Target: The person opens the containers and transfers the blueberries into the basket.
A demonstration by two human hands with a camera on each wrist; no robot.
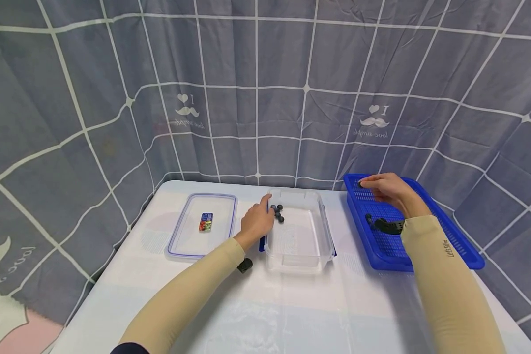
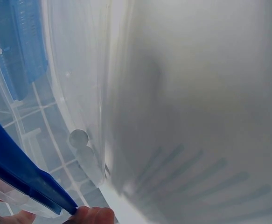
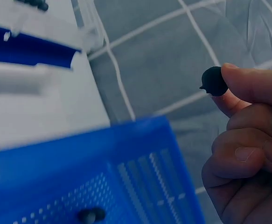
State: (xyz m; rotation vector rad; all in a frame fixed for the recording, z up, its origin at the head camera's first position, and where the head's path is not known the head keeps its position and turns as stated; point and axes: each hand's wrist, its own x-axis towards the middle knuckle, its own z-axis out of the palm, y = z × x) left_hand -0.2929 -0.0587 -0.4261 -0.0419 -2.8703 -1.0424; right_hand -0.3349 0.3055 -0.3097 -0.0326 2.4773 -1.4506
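My right hand [image 1: 387, 189] pinches a dark blueberry [image 3: 213, 81] between thumb and index finger, its small crown showing in the right wrist view. It is raised over the far left part of a blue plastic basket [image 1: 366, 248]. My left hand [image 1: 255, 220] grips the left wall of a clear plastic container [image 1: 305, 246], near a blue side latch [image 2: 24, 170] around which its fingertips show in the left wrist view. Several blueberries [image 1: 280, 215] lie together inside the container, by its left wall. More dark berries [image 3: 92, 215] sit in the basket, partly hidden.
Left of the container, a clear lid [image 1: 188, 241] with a blue seal and a colourful label [image 1: 206, 222] lies flat on the white table [image 1: 248, 314]. A grey curtain [image 1: 279, 113] with white lines hangs behind the table and along both sides.
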